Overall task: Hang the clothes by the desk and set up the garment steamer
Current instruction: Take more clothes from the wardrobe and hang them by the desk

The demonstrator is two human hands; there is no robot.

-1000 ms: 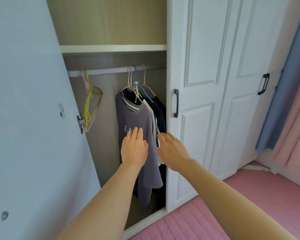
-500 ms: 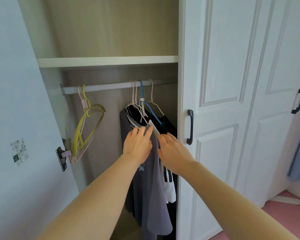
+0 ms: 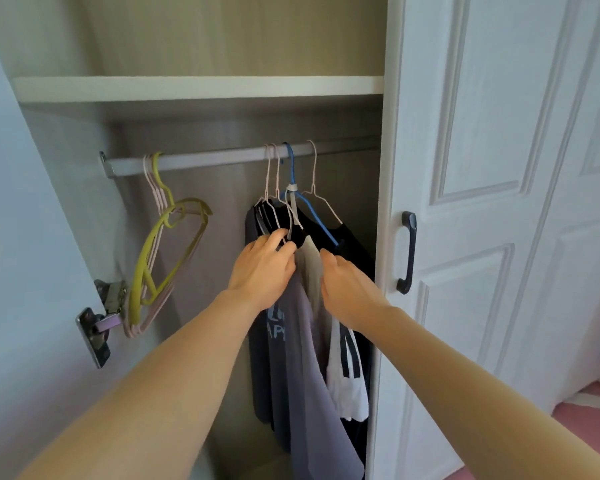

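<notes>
Inside the open wardrobe, the clothes (image 3: 293,341) hang bunched together on the rail (image 3: 222,159), toward its right end: a grey T-shirt (image 3: 284,327) in front, a pale garment (image 3: 310,268) just behind it, a white piece with dark stripes (image 3: 347,368) lower down, and dark garments (image 3: 347,244) at the back. The left hand (image 3: 262,265) has its fingers curled into the shoulder area of the front garments, apparently gripping fabric and perhaps a hanger arm; exactly what it pinches is hidden by the fingers. The right hand (image 3: 349,292) presses into the cloth just beside the pale garment, its fingertips buried, so I cannot tell whether it grips anything. The hanger hooks (image 3: 281,168) sit close together on the rail, a blue one (image 3: 291,168) among pale wire ones, and that is the likely trouble: lifting one hook may drag a neighbour, and a garment could slide off its thin wire hanger and drop to the wardrobe floor. Pulling on cloth rather than on the hanger would tilt it and tip the shirt off one shoulder. The closed door (image 3: 465,237) stands right beside the bundle, so a wide pull to the right could snag a sleeve on the door's edge. The empty hangers (image 3: 167,244) further left are well apart and pose little risk. No garment steamer or table is in view.
</notes>
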